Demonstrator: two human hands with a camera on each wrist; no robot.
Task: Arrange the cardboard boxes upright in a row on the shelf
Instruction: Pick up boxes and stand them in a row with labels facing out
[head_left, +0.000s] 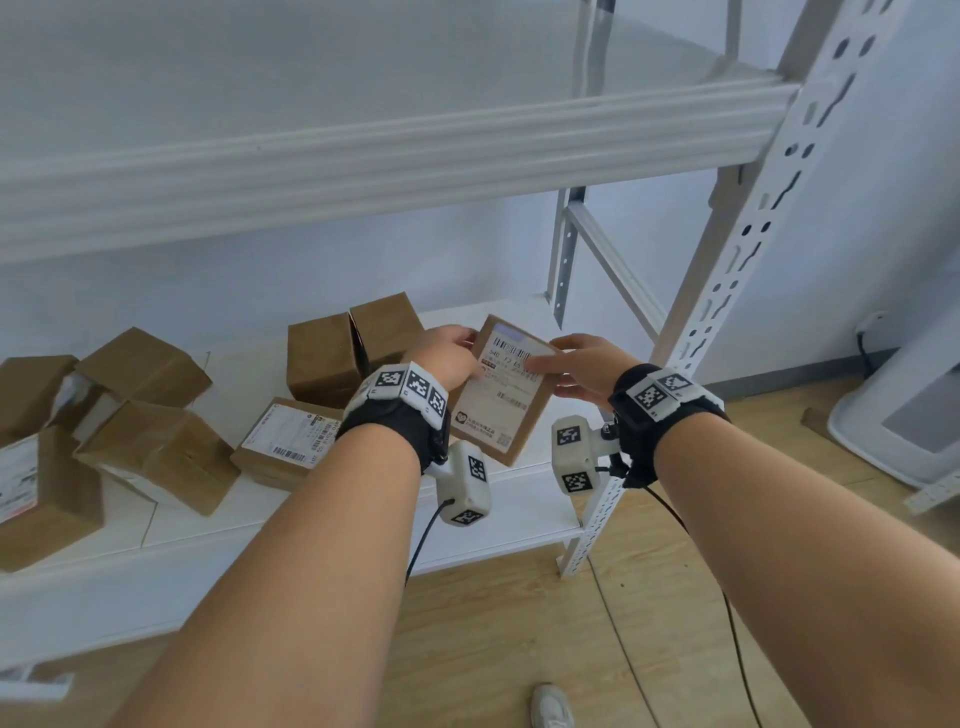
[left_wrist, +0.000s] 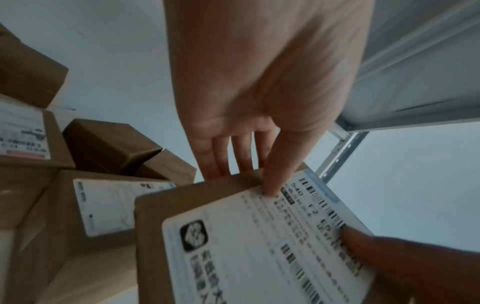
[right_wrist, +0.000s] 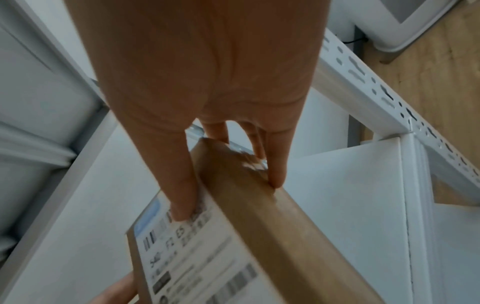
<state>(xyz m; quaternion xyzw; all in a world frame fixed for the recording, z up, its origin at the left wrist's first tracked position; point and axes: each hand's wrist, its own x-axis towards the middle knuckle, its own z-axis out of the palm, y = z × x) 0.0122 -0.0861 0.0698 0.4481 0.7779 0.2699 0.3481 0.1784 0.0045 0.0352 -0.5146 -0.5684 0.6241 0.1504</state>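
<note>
A flat cardboard box (head_left: 506, 397) with a white shipping label is held tilted above the right end of the lower shelf (head_left: 524, 499). My left hand (head_left: 452, 356) grips its left edge, thumb on the label (left_wrist: 259, 246) and fingers (left_wrist: 228, 156) behind. My right hand (head_left: 587, 361) pinches its right edge, thumb on the label and fingers (right_wrist: 275, 164) on the far side of the box (right_wrist: 272, 216). Two boxes (head_left: 353, 345) stand upright side by side at the back of the shelf, left of my hands.
Several more boxes (head_left: 145, 415) lie jumbled on the shelf's left part, one labelled box (head_left: 285, 441) flat just left of my left wrist. An upper shelf beam (head_left: 415, 156) crosses overhead. A perforated white post (head_left: 727, 291) stands at the right; a white appliance (head_left: 904, 415) sits on the wooden floor.
</note>
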